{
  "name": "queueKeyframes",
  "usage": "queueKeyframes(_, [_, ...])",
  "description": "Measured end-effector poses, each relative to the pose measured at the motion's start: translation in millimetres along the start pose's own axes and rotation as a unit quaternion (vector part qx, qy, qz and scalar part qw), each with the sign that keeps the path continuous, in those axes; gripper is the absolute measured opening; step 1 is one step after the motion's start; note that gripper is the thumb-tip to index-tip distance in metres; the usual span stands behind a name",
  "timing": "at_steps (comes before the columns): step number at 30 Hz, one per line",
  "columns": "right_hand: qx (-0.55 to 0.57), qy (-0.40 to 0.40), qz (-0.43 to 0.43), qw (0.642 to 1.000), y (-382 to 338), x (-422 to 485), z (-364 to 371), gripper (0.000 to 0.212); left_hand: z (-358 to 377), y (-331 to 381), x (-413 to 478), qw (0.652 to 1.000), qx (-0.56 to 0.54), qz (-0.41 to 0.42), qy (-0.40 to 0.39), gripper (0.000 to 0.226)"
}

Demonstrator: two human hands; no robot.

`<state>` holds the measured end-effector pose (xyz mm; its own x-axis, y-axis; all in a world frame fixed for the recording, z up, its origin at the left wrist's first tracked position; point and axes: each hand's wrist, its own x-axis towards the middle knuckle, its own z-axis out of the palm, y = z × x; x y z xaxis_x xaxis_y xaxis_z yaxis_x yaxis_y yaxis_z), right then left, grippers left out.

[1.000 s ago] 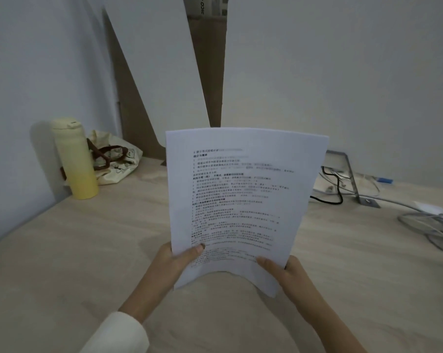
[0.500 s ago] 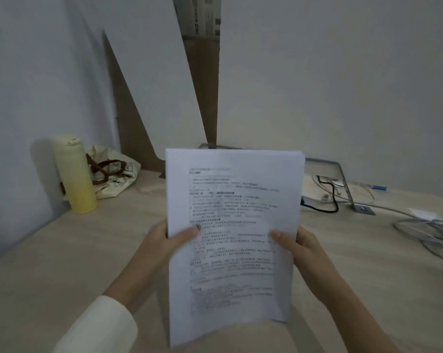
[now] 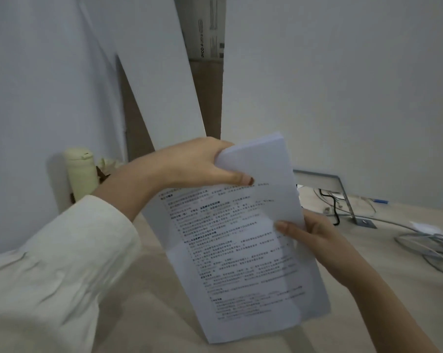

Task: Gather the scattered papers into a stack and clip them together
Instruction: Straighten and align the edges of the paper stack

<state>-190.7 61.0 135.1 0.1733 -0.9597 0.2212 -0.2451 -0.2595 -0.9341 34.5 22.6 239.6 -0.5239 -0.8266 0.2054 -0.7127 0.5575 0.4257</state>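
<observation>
A stack of white printed papers (image 3: 240, 256) is held upright over the light wooden table (image 3: 406, 296), tilted with its top leaning right. My left hand (image 3: 202, 164) grips the stack's top left corner, thumb across the front sheet. My right hand (image 3: 314, 233) pinches the right edge about halfway down, thumb on the front. The top sheets bend over near the left hand. No clip shows in view.
A pale yellow bottle (image 3: 80, 174) stands at the back left against the wall, with a bag partly hidden behind my left arm. A metal stand (image 3: 342, 194) with black and grey cables (image 3: 429, 245) lies at the right. White boards lean on the back wall.
My left hand rose from the stack's left side to its top corner. The stack tilted to the right and moved up closer. My right hand stayed on the right edge.
</observation>
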Motion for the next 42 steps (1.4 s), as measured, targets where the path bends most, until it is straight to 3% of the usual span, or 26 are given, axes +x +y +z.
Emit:
queueKeyframes(3, [-0.037, 0.004, 0.012, 0.999, -4, 3, -9, 0.031, 12, -4, -4, 0.996, -0.081, 0.023, 0.024, 0.007])
queueKeyframes(5, [-0.087, -0.014, 0.033, 0.996, -5, 2, -21, 0.031, 21, -11, -11, 0.99, -0.124, 0.028, 0.064, 0.008])
queueKeyframes(8, [-0.189, -0.033, 0.08, 0.978, -2, -4, -53, 0.01, 31, -32, -28, 0.964, -0.209, 0.007, 0.166, 0.017])
queueKeyframes(10, [-0.192, -0.016, 0.099, 0.976, 6, -10, -74, 0.014, 39, -50, -41, 0.938, -0.275, -0.01, 0.21, 0.014])
queueKeyframes(13, [-0.12, -0.008, 0.104, 0.987, 19, -16, -83, 0.048, 62, -72, -54, 0.907, -0.336, -0.069, 0.245, 0.007])
queueKeyframes(15, [-0.034, 0.002, 0.097, 0.995, 37, -19, -75, 0.067, 79, -81, -61, 0.882, -0.382, -0.089, 0.26, 0.022])
queueKeyframes(18, [0.118, 0.008, 0.092, 0.989, 60, -19, -51, 0.054, 99, -90, -69, 0.851, -0.433, -0.117, 0.273, 0.059])
queueKeyframes(21, [0.189, 0.036, 0.073, 0.979, 64, -19, -35, 0.025, 117, -95, -77, 0.826, -0.49, -0.122, 0.251, 0.066])
queueKeyframes(23, [0.166, 0.04, 0.069, 0.983, 62, -19, -29, 0.035, 128, -104, -83, 0.809, -0.531, -0.145, 0.208, 0.069])
queueKeyframes(24, [0.141, 0.038, 0.106, 0.984, 93, -10, -24, 0.043, 161, -124, -75, 0.799, -0.553, -0.17, 0.166, 0.069])
queueKeyframes(26, [0.121, 0.034, 0.132, 0.983, 106, -11, -15, 0.041, 173, -126, -76, 0.803, -0.551, -0.184, 0.133, 0.07])
queueKeyframes(30, [0.15, 0.078, 0.095, 0.981, 105, -8, -13, 0.035, 165, -119, -67, 0.807, -0.549, -0.164, 0.144, 0.068])
queueKeyframes(34, [0.172, 0.054, 0.092, 0.979, 108, -5, -21, 0.025, 165, -132, -65, 0.804, -0.559, -0.153, 0.136, 0.069])
queueKeyframes(37, [0.173, 0.031, 0.128, 0.976, 122, -8, -14, 0.044, 181, -141, -64, 0.797, -0.565, -0.184, 0.11, 0.075])
queueKeyframes(40, [0.194, 0.05, 0.104, 0.974, 124, -4, -16, 0.028, 180, -146, -58, 0.8, -0.558, -0.175, 0.136, 0.068])
queueKeyframes(42, [0.199, 0.05, 0.103, 0.973, 126, -4, -17, 0.029, 181, -149, -56, 0.804, -0.556, -0.165, 0.13, 0.066])
